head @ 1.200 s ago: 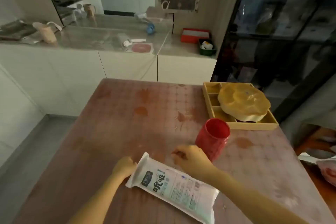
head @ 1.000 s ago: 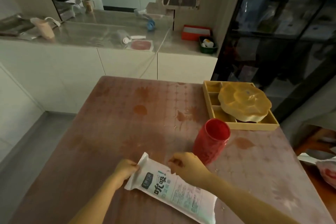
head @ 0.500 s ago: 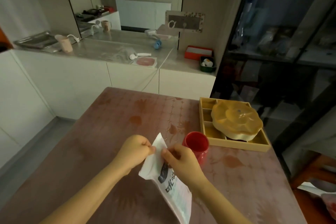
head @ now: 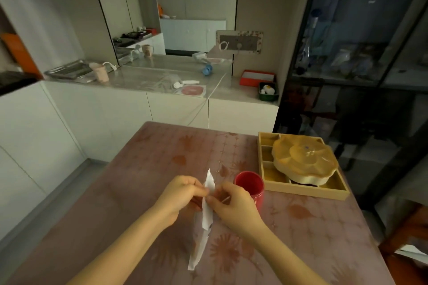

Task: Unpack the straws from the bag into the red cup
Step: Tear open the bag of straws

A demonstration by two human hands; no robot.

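The white straw bag (head: 204, 222) hangs upright and edge-on above the pink table (head: 143, 169), its top end pinched between both hands. My left hand (head: 177, 196) grips the bag's top from the left. My right hand (head: 231, 206) grips it from the right, thumb and fingers closed on the plastic. The red cup (head: 249, 186) stands upright on the table just behind and right of my right hand, its mouth open. No straws are visible outside the bag.
A yellow compartment tray (head: 301, 188) with a flower-shaped lid (head: 304, 159) sits at the table's right rear. A white counter (head: 162, 81) with cups and small items runs behind the table. Dark glass cabinets (head: 359, 53) stand to the right.
The bag went from lying flat on the table to being lifted upright between both hands. It has turned edge-on, and both hands have closed on its top end.
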